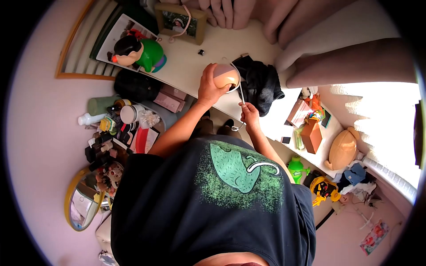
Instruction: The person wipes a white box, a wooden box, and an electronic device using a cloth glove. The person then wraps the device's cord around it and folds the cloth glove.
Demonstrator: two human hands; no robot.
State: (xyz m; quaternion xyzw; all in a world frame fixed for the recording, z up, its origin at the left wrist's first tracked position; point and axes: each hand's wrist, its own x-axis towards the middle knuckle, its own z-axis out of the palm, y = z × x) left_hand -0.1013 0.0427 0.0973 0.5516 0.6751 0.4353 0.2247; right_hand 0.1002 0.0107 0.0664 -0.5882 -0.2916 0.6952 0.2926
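Note:
A rounded object (227, 76), part greyish-pink and part glossy orange with a dark opening low on its side, is held above the white desk. My left hand (210, 88) is wrapped around its left side. A white cable (242, 96) curves round the right side of this object and runs down to my right hand (250, 114). The fingers of that hand pinch the cable. Below them hangs a plug-like white cable end (235, 128). I cannot make out the object's exact kind.
Black cloth (259, 84) lies on the desk (186, 73) right of the object. A green-clothed figurine (148, 55) and a picture frame (179, 24) stand at the back left. Bottles and jars crowd the left, near a round mirror (83, 199). A brown box (311, 135) is at right.

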